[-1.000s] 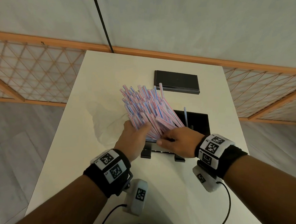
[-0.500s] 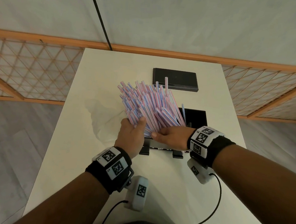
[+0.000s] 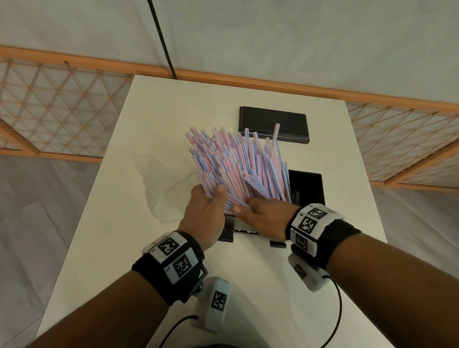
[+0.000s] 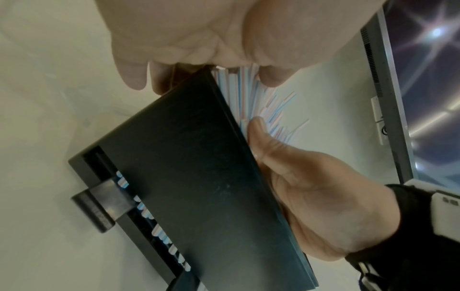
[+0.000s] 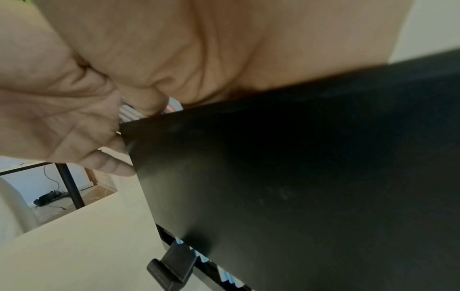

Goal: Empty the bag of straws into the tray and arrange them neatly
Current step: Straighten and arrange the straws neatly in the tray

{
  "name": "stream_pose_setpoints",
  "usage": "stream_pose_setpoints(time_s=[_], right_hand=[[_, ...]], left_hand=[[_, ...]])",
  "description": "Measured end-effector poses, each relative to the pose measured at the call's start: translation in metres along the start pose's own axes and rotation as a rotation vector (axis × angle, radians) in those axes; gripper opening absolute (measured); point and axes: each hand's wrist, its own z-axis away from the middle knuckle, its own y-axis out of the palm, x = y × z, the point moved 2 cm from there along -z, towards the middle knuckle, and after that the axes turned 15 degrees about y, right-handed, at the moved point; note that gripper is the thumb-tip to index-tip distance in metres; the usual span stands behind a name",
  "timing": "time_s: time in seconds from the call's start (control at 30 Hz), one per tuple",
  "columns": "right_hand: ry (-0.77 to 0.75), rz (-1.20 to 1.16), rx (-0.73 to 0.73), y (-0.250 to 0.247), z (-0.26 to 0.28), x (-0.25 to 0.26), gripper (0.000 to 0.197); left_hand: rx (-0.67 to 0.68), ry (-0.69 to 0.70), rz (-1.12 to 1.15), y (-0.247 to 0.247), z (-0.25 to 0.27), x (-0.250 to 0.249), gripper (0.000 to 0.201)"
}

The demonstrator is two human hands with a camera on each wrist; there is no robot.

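Observation:
A thick bundle of pink and blue striped straws (image 3: 234, 163) fans up and away from me above the near left part of the black tray (image 3: 307, 187). My left hand (image 3: 208, 209) grips the bundle's lower end from the left, thumb on top. From the right, my right hand (image 3: 260, 216) holds the same end. The left wrist view shows the tray's black front wall (image 4: 194, 177), straws (image 4: 245, 92) rising behind it, and cut straw ends (image 4: 159, 232) in its bottom slot. In the right wrist view the tray wall (image 5: 311, 177) fills most of the frame.
A flat black lid (image 3: 274, 122) lies at the far side of the white table (image 3: 241, 297). The emptied clear bag (image 3: 163, 177) lies crumpled left of the hands. Wooden lattice railings run behind and beside the table.
Both hands have closed in on the bundle's lower end, the right hand sliding left. The fan of straws has swung slightly to the right, more over the tray.

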Motion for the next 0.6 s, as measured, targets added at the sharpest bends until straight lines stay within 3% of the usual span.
stream_pose_setpoints(time_s=[0.13,0.27,0.4,0.5,0.6], right_hand=[[-0.017,0.009,-0.070,0.0037,-0.0014,-0.0012,0.060],[0.011,0.000,-0.049,0.0039,-0.0024,0.0002,0.070],[-0.018,-0.070,-0.033,0.0001,-0.0038,-0.0037,0.056],[-0.055,-0.109,-0.002,-0.0009,-0.0053,-0.0068,0.049],[-0.146,-0.185,-0.035,-0.0029,-0.0074,-0.0076,0.042]], left_hand=[[-0.049,0.073,0.031,-0.0074,-0.0026,0.0001,0.036],[0.075,0.054,0.027,-0.0031,-0.0022,0.0011,0.062],[0.154,0.036,-0.010,-0.0028,-0.0028,-0.0017,0.064],[0.122,0.042,0.026,-0.0060,-0.0025,-0.0043,0.061],[0.089,0.069,0.097,-0.0059,-0.0019,-0.0027,0.085]])
